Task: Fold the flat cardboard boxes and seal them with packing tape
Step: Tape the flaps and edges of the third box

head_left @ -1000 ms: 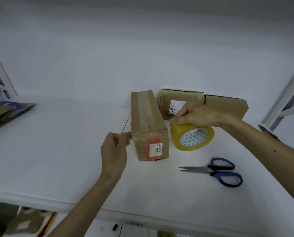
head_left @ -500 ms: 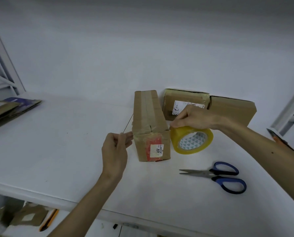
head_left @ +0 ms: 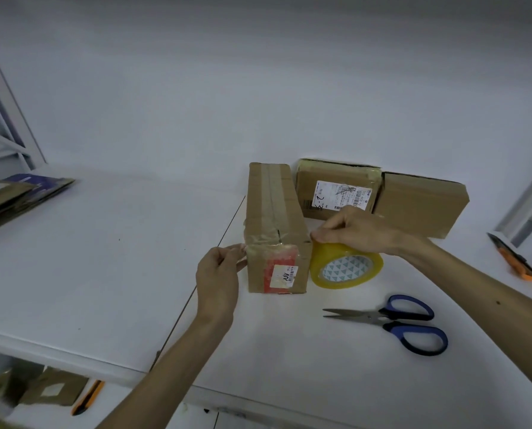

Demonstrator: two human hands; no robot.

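So we've got the long cardboard box [head_left: 274, 218] lying mid-table [head_left: 103, 258], short end facing us. Our left hand [head_left: 218, 274] pinches the tape end [head_left: 243, 248] at the box's near left corner. Our right hand [head_left: 357, 230] has its fingers curled over the yellow tape roll [head_left: 345, 267] just right of the box, with the scissors [head_left: 394, 323] lying nearer us.

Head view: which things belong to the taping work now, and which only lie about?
In use: long box; tape roll, gripped by the right hand; tape end, pinched by the left hand.
Lying about: scissors; orange cutter; labelled box and plain box behind; flat cardboard stack at left.
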